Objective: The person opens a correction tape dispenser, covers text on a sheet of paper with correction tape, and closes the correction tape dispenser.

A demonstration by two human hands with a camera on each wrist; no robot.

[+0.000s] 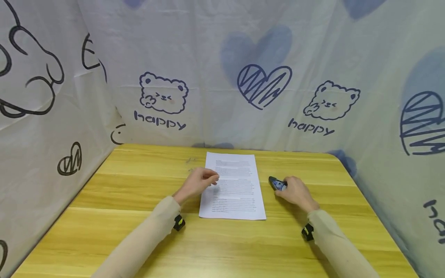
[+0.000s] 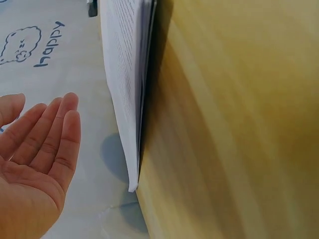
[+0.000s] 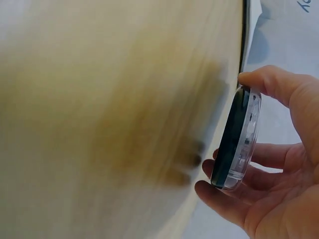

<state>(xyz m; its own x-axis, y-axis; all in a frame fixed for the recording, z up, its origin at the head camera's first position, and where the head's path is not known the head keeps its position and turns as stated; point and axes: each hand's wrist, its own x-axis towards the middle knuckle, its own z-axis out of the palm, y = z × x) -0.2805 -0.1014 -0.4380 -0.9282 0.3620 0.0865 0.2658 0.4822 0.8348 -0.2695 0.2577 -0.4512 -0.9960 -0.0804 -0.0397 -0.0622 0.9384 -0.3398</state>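
Note:
A stack of printed paper (image 1: 232,189) lies on the wooden table, its sheet edges showing in the left wrist view. Over the stack's left side hovers my left hand (image 1: 196,183), fingers loosely extended and holding nothing. To the right of the paper, my right hand (image 1: 296,193) grips a small oblong object that looks like a correction tape dispenser (image 1: 277,183). Seen from the right wrist, the dispenser (image 3: 237,139) has a dark shell on one side and a clear casing on the other. The thumb is at one end and the fingers are at the other, close over the tabletop.
The yellow wood-grain table (image 1: 222,247) reaches back to a white curtain (image 1: 208,50) printed with hearts and bears. More of this cloth hangs along the left and right sides. Each wrist wears a black band, the left one (image 1: 179,222) with a yellow mark.

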